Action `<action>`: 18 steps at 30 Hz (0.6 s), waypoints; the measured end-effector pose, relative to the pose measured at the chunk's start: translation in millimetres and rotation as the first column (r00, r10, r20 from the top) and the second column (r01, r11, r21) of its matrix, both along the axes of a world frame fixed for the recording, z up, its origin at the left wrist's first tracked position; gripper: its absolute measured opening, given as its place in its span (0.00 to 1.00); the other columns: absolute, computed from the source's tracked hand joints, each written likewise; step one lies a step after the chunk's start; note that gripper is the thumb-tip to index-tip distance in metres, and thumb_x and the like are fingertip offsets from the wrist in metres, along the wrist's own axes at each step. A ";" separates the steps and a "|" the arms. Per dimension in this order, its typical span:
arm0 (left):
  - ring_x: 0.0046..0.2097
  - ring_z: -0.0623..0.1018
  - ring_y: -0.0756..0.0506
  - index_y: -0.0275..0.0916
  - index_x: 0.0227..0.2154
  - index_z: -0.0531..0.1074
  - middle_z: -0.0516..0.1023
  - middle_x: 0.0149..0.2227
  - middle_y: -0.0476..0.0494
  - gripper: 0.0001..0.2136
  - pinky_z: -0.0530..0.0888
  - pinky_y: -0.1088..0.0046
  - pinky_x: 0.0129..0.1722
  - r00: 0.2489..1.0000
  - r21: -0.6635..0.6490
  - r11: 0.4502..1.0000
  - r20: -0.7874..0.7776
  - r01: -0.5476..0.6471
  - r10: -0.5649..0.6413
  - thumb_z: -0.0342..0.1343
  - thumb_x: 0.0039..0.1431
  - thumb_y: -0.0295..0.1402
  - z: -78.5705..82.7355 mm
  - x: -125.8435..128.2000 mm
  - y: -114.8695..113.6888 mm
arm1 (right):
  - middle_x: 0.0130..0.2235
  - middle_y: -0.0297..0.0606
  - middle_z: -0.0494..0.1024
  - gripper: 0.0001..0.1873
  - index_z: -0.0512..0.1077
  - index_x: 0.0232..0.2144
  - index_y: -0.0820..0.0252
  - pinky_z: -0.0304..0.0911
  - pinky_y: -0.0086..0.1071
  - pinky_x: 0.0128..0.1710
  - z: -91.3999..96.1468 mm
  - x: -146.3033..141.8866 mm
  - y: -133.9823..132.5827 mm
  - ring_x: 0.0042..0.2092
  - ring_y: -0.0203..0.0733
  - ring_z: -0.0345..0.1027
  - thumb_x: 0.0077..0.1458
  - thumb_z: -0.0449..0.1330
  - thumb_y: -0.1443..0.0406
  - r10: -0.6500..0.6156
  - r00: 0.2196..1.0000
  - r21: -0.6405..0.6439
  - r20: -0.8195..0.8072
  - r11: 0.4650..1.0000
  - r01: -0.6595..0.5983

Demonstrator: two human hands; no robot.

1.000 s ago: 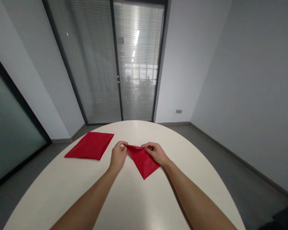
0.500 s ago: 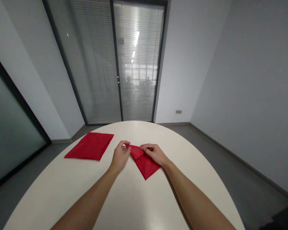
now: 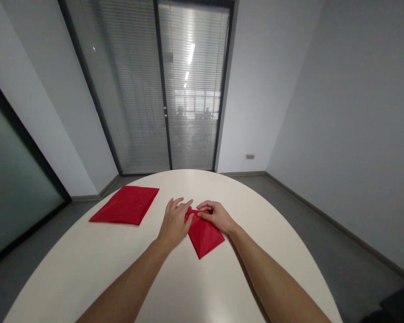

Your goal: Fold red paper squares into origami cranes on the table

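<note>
The folded red piece [image 3: 205, 240] lay on the tabletop [image 3: 182, 282], one corner pointing to six o'clock. At its ten o'clock, the left hand [image 3: 177, 222] had a loose grip, fingers spread, thumb at the edge. At one o'clock the right hand [image 3: 218, 216] curled over it; whether that grip pinched it, I couldn't tell. A larger red sheet [image 3: 126, 205] lay toward ten o'clock.

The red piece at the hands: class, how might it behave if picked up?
The red piece is probably light, since it looks thin and flat. Its creases suggest that it bends easily and may hold folds. Its flat shape makes rolling unlikely.
</note>
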State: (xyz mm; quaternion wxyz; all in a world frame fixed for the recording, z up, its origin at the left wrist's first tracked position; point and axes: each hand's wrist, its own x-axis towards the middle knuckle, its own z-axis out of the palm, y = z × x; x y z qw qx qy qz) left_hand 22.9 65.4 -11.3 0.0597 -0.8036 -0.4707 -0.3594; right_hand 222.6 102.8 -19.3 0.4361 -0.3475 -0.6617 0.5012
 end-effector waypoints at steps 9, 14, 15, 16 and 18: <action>0.46 0.75 0.41 0.41 0.37 0.76 0.80 0.38 0.45 0.07 0.67 0.56 0.55 0.999 -0.142 0.990 0.033 -0.013 0.017 0.52 0.65 0.31 0.8 -3.0 1.7 | 0.38 0.42 0.83 0.18 0.80 0.37 0.62 0.68 0.41 0.46 4.5 -0.3 -0.5 0.40 0.46 0.76 0.49 0.69 0.55 -0.069 0.992 0.042 0.105 0.997 0.065; 0.43 0.77 0.40 0.41 0.37 0.75 0.81 0.38 0.44 0.07 0.70 0.61 0.45 0.994 -0.170 0.980 0.022 -0.102 0.107 0.51 0.65 0.30 0.9 -4.2 2.3 | 0.35 0.41 0.83 0.19 0.81 0.37 0.61 0.68 0.40 0.43 -1.1 2.3 7.1 0.37 0.45 0.76 0.48 0.69 0.53 -0.124 0.991 0.018 0.043 0.992 0.123; 0.42 0.78 0.41 0.41 0.37 0.75 0.81 0.38 0.44 0.07 0.70 0.61 0.45 0.992 -0.170 0.978 0.027 -0.120 0.126 0.51 0.65 0.30 0.7 -4.7 2.6 | 0.34 0.41 0.83 0.19 0.80 0.37 0.61 0.68 0.39 0.41 -1.8 2.8 8.0 0.36 0.45 0.75 0.48 0.69 0.52 -0.136 0.990 0.005 0.021 0.991 0.136; 0.42 0.78 0.41 0.42 0.37 0.75 0.82 0.37 0.44 0.07 0.70 0.62 0.44 0.989 -0.169 0.976 0.036 -0.138 0.146 0.51 0.65 0.30 0.4 -5.4 3.0 | 0.34 0.40 0.83 0.20 0.80 0.37 0.61 0.68 0.38 0.40 -2.0 3.2 8.4 0.36 0.44 0.75 0.48 0.69 0.52 -0.145 0.989 -0.010 -0.005 0.989 0.145; 0.40 0.79 0.41 0.42 0.38 0.75 0.82 0.37 0.44 0.08 0.70 0.62 0.44 0.980 -0.163 0.971 0.064 -0.176 0.188 0.50 0.66 0.31 -0.3 -7.3 4.1 | 0.35 0.40 0.83 0.22 0.79 0.41 0.61 0.68 0.38 0.40 -1.7 4.0 8.1 0.36 0.44 0.75 0.47 0.70 0.53 -0.158 0.986 -0.041 -0.056 0.987 0.156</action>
